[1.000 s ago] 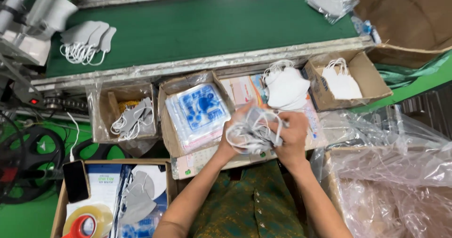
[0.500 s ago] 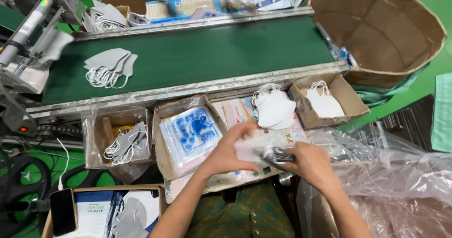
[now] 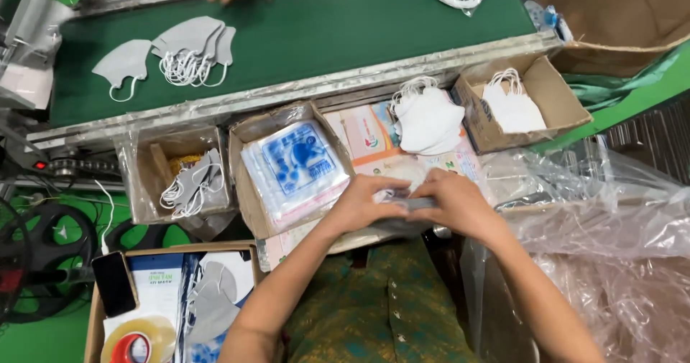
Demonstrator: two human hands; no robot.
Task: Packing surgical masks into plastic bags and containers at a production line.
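Two hands meet low in the middle of the view, both closed on one thin grey packet [image 3: 406, 206] held between them. Starting at the left: the left hand [image 3: 363, 203] pinches the packet's near end, fingers curled over its top edge. The packet lies flat with its long axis running nine to three o'clock, spanning the gap from one hand to the other. The right hand [image 3: 456, 203] clamps the far end, thumb side toward the body. Neither hand is nearer; they share it evenly. What is inside the packet cannot be told. At ten o'clock from the hands sits a cardboard box [image 3: 248, 190] of blue-printed bags [image 3: 296, 163], just beside the left wrist. At twelve o'clock, a pile of white masks [image 3: 428, 118] lies near.
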